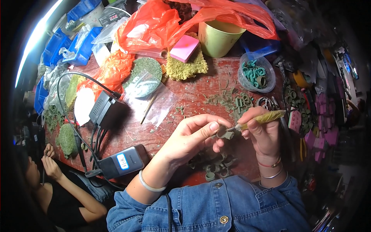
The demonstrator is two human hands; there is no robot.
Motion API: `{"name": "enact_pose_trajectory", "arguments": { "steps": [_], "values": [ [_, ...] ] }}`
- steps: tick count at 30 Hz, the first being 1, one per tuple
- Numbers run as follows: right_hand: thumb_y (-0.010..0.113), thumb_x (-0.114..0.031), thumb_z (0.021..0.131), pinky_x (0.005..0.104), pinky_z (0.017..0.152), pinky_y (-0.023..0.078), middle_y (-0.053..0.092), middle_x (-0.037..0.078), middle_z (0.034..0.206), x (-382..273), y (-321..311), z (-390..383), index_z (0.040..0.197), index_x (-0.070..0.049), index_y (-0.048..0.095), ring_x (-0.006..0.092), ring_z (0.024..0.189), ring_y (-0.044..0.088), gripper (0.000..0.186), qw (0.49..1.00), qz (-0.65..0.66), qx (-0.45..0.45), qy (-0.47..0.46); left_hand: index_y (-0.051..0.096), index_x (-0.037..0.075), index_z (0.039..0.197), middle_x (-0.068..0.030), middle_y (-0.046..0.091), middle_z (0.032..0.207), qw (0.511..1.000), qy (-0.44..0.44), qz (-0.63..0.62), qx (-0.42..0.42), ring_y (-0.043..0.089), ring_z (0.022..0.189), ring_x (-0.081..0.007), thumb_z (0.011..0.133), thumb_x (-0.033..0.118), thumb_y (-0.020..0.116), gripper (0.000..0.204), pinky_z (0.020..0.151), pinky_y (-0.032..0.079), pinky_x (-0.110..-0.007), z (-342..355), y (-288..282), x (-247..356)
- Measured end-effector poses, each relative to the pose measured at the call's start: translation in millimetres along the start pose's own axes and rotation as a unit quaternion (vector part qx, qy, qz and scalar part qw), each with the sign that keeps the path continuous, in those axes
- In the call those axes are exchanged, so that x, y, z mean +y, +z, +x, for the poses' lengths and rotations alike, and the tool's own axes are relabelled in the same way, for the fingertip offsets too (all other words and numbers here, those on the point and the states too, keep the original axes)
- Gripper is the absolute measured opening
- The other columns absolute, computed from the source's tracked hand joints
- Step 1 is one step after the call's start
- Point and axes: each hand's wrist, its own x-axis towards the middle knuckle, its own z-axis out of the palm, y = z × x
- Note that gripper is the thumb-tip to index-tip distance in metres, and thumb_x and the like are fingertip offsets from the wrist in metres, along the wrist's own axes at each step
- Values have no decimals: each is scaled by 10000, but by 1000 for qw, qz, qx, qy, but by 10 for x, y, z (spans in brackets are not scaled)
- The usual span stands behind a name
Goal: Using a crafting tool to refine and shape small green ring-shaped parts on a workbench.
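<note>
My left hand (189,133) pinches a small grey-green curled piece (224,133), ring-like in shape, between thumb and fingers. In my right hand (264,135) is a thin tool with a thick yellow wrapped handle (270,116), held like a pen. Its narrow tip points left and meets or nearly meets the curled piece; I cannot tell if they touch. Below my hands lies a loose pile of similar grey-green rings (216,168). Beyond them more green pieces (237,101) are scattered over the red tabletop (181,100).
Far right stands a clear tub (275,79) of teal pieces. Behind are a pale green cup (220,38), a yellow sponge (187,67) with a pink block (184,48), and red plastic bags (150,31). A black box (106,111), cables and a power bank (129,159) sit left, near another person (69,193).
</note>
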Motion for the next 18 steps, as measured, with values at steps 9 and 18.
{"name": "enact_pose_trajectory", "arguments": {
  "steps": [9, 18],
  "values": [
    [687, -268, 939, 162, 561, 451, 640, 33, 837, 70, -82, -3, 947, 6, 662, 37, 666, 572, 275, 996, 94, 3, -5, 595, -63, 1211, -34, 581, 930, 1000, -16, 3, 2, 647, 781, -131, 1012, 253, 566, 375, 688, 545, -260, -3, 55, 39],
    [681, -319, 939, 172, 530, 429, 631, 47, 806, -9, -98, -1, 935, 8, 654, 50, 622, 555, 328, 1000, -5, -23, 21, 599, -63, 1205, -62, 619, 966, 1000, -14, 21, -15, 651, 810, -140, 1003, 239, 581, 364, 685, 541, -259, -12, 20, 25]
  ]
}}
